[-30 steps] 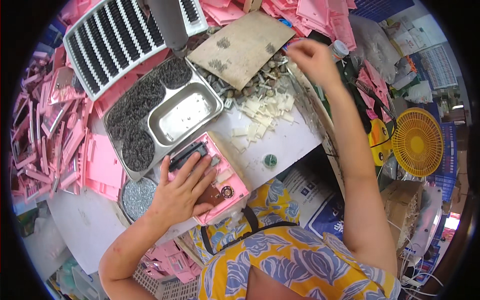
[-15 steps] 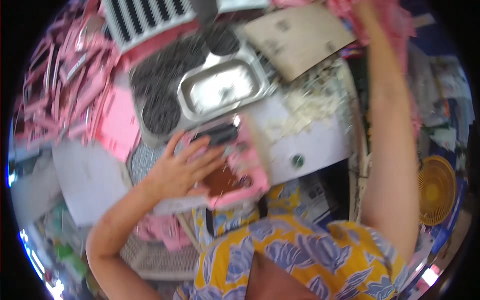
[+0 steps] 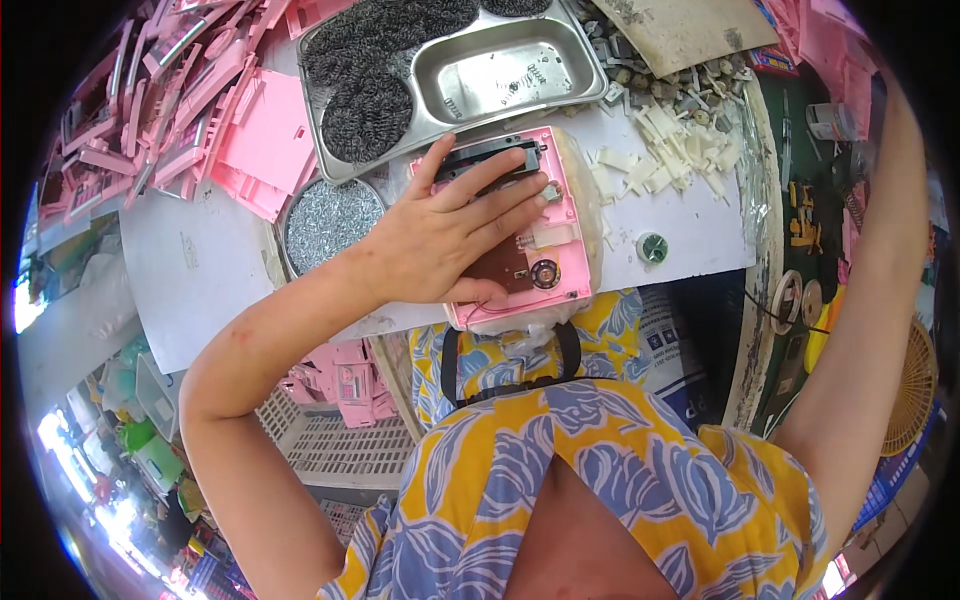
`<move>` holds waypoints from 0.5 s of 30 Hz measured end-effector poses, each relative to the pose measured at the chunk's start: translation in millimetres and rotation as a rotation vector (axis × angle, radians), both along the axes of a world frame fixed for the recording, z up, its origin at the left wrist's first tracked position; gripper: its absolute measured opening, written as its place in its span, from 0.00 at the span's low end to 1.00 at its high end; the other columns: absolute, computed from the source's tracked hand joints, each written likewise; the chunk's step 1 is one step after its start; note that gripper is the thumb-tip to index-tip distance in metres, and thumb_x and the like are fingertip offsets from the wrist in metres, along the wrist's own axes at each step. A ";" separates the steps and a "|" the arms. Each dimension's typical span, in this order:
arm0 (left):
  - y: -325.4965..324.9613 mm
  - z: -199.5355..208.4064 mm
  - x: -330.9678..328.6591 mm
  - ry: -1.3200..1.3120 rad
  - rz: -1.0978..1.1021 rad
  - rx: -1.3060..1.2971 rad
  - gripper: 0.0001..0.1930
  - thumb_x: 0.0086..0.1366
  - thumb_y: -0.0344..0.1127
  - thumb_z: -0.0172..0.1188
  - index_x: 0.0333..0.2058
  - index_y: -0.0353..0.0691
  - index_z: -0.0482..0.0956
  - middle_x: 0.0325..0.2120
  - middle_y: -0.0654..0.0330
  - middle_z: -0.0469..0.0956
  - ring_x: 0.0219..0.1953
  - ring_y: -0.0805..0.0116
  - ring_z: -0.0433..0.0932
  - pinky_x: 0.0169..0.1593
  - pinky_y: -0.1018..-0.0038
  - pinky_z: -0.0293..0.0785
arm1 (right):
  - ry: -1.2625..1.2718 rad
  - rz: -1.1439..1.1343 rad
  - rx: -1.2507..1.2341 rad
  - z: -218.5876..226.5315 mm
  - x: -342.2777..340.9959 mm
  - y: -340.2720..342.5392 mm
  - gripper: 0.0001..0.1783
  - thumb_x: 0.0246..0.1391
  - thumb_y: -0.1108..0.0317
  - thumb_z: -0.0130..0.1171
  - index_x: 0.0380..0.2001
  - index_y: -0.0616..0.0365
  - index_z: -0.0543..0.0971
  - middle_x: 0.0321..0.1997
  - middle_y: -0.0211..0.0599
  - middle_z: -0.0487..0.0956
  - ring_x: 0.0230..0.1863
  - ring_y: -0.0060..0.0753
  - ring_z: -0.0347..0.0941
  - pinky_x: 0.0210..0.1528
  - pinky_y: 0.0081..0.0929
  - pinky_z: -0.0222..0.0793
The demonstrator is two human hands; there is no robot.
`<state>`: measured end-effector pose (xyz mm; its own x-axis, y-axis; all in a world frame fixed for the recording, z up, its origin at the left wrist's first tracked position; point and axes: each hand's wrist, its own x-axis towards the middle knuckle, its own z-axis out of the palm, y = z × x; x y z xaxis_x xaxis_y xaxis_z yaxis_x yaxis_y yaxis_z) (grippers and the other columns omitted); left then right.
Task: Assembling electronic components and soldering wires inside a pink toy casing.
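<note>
My left hand [image 3: 430,235] lies across an open pink plastic casing [image 3: 568,205], its fingers spread over the parts inside. A black strip-shaped part [image 3: 522,158] runs along the casing's far end, partly under the fingers. Below the fingertips show a brown board [image 3: 492,264], a white plastic piece [image 3: 552,236] and a small round part [image 3: 545,273] with thin wires near it. The casing rests on a pale, plastic-wrapped pad [image 3: 585,190] at the table's near edge. My right forearm [image 3: 893,190] reaches far to the upper right; its hand is lost at the dark rim.
Beyond the casing stands a steel tray [image 3: 425,143] with dark coiled springs [image 3: 368,118]. A round dish of small metal pieces [image 3: 332,226] is at left, near piled pink casings [image 3: 262,135]. White plastic bits [image 3: 680,150], cardboard [image 3: 690,35] and a green-topped round thing [image 3: 652,249] are at right.
The view has shifted, with the table's things now higher in the picture. My left hand stays on the casing. My right hand, earlier at pink parts upper right, has passed out of sight.
</note>
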<state>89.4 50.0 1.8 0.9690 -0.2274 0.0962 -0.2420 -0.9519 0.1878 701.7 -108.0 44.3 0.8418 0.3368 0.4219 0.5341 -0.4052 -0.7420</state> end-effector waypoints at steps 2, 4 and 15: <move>-0.3 -3.4 -0.1 0.000 0.009 0.009 0.46 0.66 0.75 0.41 0.70 0.44 0.65 0.71 0.60 0.63 0.76 0.53 0.51 0.74 0.39 0.26 | 0.056 0.014 0.120 10.8 -15.9 -29.1 0.22 0.63 0.70 0.57 0.57 0.70 0.71 0.49 0.53 0.77 0.44 0.46 0.81 0.44 0.44 0.79; -2.0 -4.5 3.4 0.007 0.018 -0.008 0.45 0.66 0.75 0.42 0.70 0.46 0.66 0.71 0.61 0.63 0.77 0.52 0.50 0.74 0.38 0.25 | 0.103 0.015 0.262 32.3 -36.7 -69.9 0.23 0.63 0.71 0.57 0.58 0.71 0.70 0.51 0.55 0.77 0.46 0.47 0.81 0.47 0.44 0.79; -17.6 0.5 -6.9 0.074 0.115 -0.012 0.40 0.64 0.72 0.50 0.70 0.61 0.67 0.74 0.65 0.58 0.78 0.49 0.42 0.73 0.34 0.26 | 0.356 0.258 0.540 22.7 -296.1 -111.8 0.19 0.63 0.79 0.55 0.57 0.72 0.75 0.56 0.55 0.80 0.52 0.50 0.81 0.54 0.43 0.82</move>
<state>82.4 32.5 2.3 0.9932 -0.1138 0.0256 -0.1167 -0.9701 0.2128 405.6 -219.8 67.0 0.8813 0.3654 0.2997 0.2503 0.1769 -0.9519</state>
